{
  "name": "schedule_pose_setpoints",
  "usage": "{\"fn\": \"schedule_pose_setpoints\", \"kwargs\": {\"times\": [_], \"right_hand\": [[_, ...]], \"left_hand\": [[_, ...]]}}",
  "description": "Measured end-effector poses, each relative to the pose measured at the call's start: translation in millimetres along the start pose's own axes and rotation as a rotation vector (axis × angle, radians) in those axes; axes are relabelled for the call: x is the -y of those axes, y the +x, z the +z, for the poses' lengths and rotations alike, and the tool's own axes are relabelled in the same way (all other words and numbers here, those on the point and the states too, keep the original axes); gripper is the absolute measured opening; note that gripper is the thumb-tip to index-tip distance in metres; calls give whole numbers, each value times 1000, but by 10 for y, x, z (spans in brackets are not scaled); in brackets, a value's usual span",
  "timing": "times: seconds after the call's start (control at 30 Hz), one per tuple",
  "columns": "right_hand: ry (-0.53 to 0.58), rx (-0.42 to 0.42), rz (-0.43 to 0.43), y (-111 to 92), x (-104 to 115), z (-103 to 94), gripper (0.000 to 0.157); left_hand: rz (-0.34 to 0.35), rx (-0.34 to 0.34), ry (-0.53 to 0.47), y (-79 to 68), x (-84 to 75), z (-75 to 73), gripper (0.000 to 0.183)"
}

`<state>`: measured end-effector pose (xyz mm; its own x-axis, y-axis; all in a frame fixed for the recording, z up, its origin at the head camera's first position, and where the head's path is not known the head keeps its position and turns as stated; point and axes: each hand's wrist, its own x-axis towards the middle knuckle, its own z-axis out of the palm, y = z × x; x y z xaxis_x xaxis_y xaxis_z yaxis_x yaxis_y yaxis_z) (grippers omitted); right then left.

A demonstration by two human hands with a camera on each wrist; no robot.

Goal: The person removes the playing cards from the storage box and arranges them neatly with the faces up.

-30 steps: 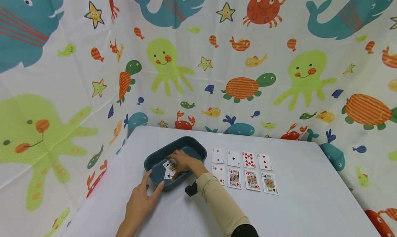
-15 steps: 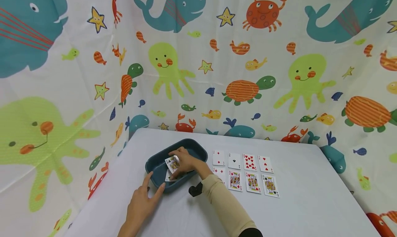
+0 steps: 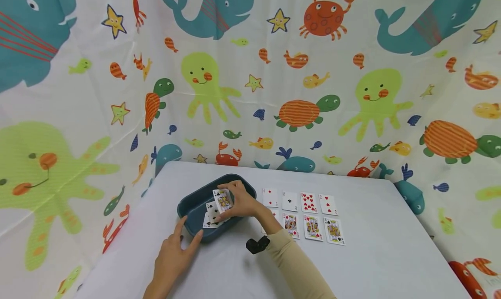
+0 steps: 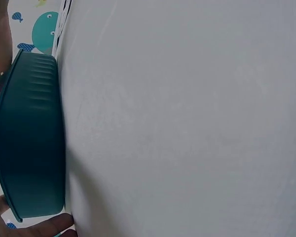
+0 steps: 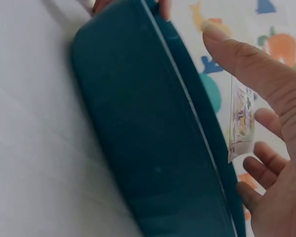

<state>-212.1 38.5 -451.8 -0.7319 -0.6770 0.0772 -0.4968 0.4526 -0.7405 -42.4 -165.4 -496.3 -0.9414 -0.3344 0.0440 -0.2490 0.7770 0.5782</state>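
A dark teal plastic tub [image 3: 195, 207] stands on the left of the white table. My left hand [image 3: 172, 255] holds its near left corner between thumb and fingers. Over the tub, my right hand [image 3: 243, 201] pinches a playing card [image 3: 222, 199], a face card with black corner marks. That playing card [image 5: 242, 118] is tilted up between thumb and fingers in the right wrist view. Beneath it more black-suited cards [image 3: 208, 222] lie in the tub, partly covered by the hand. The left wrist view shows mostly the tub's side wall [image 4: 32, 138].
Right of the tub, cards lie face up in two rows, among them the ten of hearts [image 3: 308, 202] and a face card [image 3: 334, 231]. My right forearm hides part of the front row. A black device [image 3: 258, 244] sits at my right wrist. A printed sea-animal curtain [image 3: 242, 94] hangs behind.
My right hand has lifted the face card off the other cards in the tub and moved slightly up and right, uncovering more of them. My left hand stays at the tub's corner.
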Motion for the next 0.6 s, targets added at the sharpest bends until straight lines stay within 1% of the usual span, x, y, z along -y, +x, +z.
{"fn": "schedule_pose_setpoints", "kwargs": {"times": [0.13,0.23,0.43,0.6], "right_hand": [[23,-34,-33,-172,-14,-57,97],[30,-61,-31,-336,-42,-93,98],[39,-136,23,-678,-44,-143,100],[10,-188,59,-927,-16,-141,99]], "left_hand": [[7,-3,1,-9,7,-2,88],[11,-6,-5,-20,8,20,87],[11,6,-20,-17,12,31,87],[8,22,-33,12,11,-1,89]]}}
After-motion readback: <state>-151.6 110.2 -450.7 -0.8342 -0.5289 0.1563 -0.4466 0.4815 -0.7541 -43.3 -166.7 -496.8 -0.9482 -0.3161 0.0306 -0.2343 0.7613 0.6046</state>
